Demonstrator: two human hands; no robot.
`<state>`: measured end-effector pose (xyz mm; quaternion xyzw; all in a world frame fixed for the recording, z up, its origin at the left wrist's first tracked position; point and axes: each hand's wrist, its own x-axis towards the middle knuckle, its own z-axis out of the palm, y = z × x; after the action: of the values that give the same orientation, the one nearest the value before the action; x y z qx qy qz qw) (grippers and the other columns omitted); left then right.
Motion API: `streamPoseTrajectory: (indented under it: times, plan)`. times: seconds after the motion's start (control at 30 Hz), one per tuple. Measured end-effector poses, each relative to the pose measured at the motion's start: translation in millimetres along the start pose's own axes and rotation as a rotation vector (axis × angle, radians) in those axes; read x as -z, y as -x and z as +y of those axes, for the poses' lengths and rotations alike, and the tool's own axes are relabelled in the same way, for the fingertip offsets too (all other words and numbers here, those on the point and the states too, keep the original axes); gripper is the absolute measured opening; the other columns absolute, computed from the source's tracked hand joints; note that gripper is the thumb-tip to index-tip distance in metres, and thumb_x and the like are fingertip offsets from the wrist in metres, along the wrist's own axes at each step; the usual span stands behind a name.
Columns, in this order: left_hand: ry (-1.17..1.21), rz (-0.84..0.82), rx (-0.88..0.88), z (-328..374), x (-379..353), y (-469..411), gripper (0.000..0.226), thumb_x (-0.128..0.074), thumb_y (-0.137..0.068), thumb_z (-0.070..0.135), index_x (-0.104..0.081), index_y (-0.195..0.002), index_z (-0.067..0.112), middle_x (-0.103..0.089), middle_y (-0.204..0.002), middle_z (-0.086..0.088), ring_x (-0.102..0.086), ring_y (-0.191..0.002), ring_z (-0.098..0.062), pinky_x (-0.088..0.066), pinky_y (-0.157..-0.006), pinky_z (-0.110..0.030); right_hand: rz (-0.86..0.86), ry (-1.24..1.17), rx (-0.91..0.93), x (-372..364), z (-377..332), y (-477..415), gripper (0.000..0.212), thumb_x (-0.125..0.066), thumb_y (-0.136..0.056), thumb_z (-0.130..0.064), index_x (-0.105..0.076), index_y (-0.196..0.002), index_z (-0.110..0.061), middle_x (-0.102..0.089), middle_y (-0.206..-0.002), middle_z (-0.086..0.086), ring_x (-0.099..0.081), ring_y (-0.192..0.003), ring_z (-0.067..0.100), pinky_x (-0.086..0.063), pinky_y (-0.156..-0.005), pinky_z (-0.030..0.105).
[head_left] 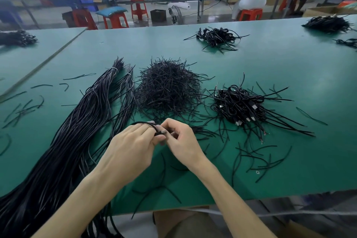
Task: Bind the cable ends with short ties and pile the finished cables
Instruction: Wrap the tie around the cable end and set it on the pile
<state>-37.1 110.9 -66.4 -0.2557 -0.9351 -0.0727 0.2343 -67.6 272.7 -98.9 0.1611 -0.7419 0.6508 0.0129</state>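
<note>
Clearly the green surface point(270, 75) carries everything: at the left a long bundle of unbound cables point(77, 131), in the middle a heap of short ties point(168, 87), and to the right a pile of finished cables point(241, 106). Near the front edge the left hand point(133, 141) grips a folded cable point(146, 123) with curled fingers. The right hand point(183, 141) pinches it just beside the plug point(161, 132); whether a tie lies between those fingers I cannot tell. To do this step well, I judge the left hand should hold the loops tight and even while the right wraps a tie close behind the plug and twists it snug, so nothing springs open in the pile. Counted: one bundle with two pale bands, one tie heap, one near finished pile, at least three farther dark piles, two hands, one cable in work.
</note>
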Motion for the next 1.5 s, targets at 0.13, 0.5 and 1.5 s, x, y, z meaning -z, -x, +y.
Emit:
streamPoseTrajectory:
  times: [0.13, 0.5, 1.5]
  plan:
    - [0.082, 0.001, 0.101, -7, -3, -1, 0.034, -0.047, -0.106, 0.025, -0.074, -0.108, 0.004, -0.073, -0.122, -0.004, -0.062, -0.129, -0.021, -0.048, -0.105, -0.033, -0.043, -0.050, 0.003, -1, -3, 1, 0.026, -0.054, -0.105, -0.020, -0.067, -0.084, -0.013, -0.065, -0.070, 0.003, -0.050, -0.060, 0.020, -0.042, -0.060, 0.041]
    - [1.527, 0.237, 0.892, 8, -12, -37, 0.050, -0.037, -0.111, 0.034, -0.068, -0.119, -0.005, -0.074, -0.121, -0.011, -0.070, -0.117, -0.023, -0.053, -0.105, -0.038, -0.166, -0.026, 0.036, -5, 3, 0, 0.047, -0.047, -0.108, -0.033, -0.063, -0.073, -0.006, -0.066, -0.069, 0.011, -0.060, -0.066, 0.024, -0.049, -0.074, 0.045]
    - [0.752, 0.076, 0.572, 2, -18, -8, 0.035, -0.046, -0.107, 0.035, -0.073, -0.106, 0.013, -0.075, -0.101, 0.006, -0.070, -0.100, -0.015, -0.052, -0.087, -0.022, 0.072, -0.150, -0.009, 1, 2, 1, 0.066, -0.037, -0.104, -0.058, -0.061, -0.066, -0.009, -0.055, -0.065, 0.027, -0.045, -0.053, 0.018, -0.037, -0.055, 0.029]
